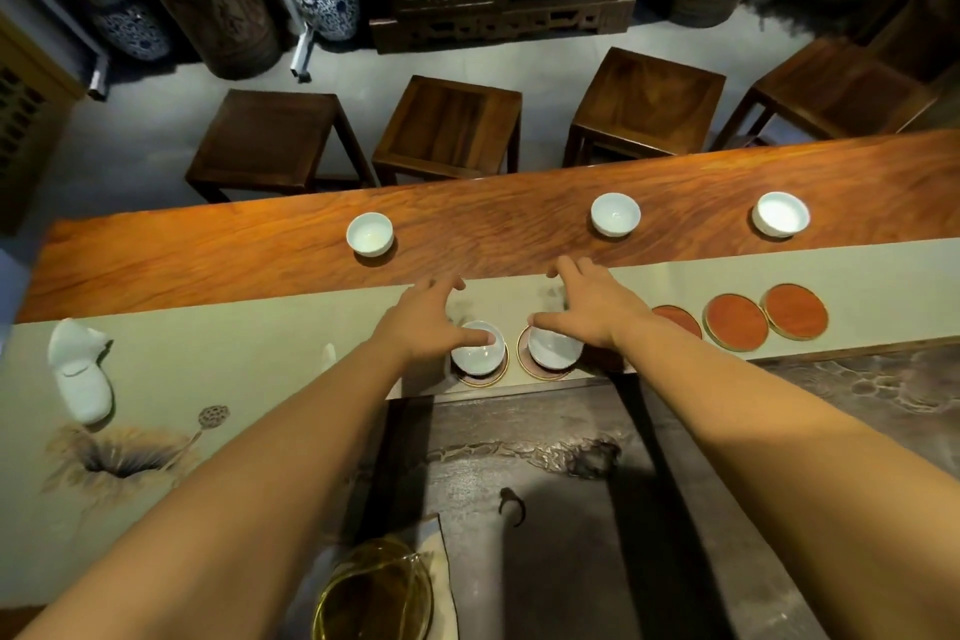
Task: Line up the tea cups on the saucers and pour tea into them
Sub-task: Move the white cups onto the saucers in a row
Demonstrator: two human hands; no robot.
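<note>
Two pale tea cups stand side by side on round saucers on the grey-green table runner: the left cup [475, 356] and the right cup [553, 349]. My left hand [426, 314] hovers over the left cup with fingers spread and the thumb tip on its rim. My right hand [589, 307] is spread the same way over the right cup, thumb at its rim. Three more cups [370, 234] [615, 214] [781, 213] sit on the bare wood further away. Three empty red saucers [735, 321] lie to the right. A glass pitcher of tea [374, 587] sits near me.
A dark stone tea tray [519, 463] lies between my arms. A white folded cloth [80, 374] rests at the left on the runner. Several wooden stools [447, 125] stand beyond the table's far edge, with cabinets and porcelain jars behind.
</note>
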